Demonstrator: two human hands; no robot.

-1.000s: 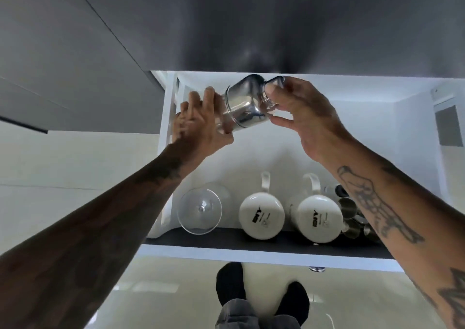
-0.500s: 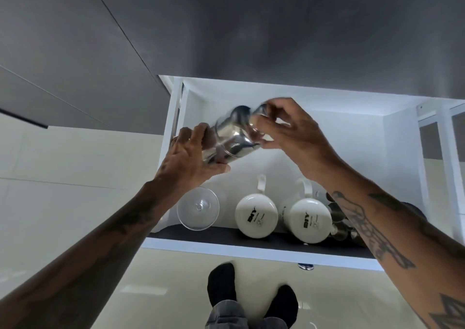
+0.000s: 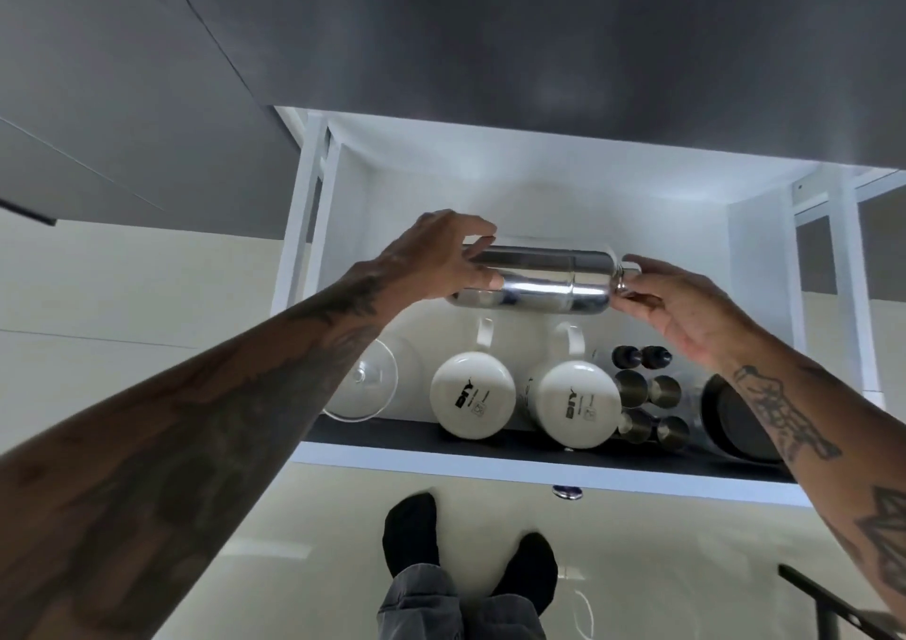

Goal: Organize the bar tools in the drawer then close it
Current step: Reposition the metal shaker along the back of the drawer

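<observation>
Soft, slightly blurry wide-angle view; bright light fills the white drawer [image 3: 539,188], dark cabinet front [image 3: 490,27] above, edges bend outward.

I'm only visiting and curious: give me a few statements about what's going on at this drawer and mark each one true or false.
1. Both hands hold the shaker. True: the left hand grips one end, the right hand the cap end.
2. The shaker stands upright. False: it lies sideways in the air above the drawer.
3. Two white mugs lie in the drawer. True.
4. The drawer is shut. False: it is pulled open, its contents in view.
5. The glass sits right of the mugs. False: it is left of them; small metal cups are on their right.
</observation>
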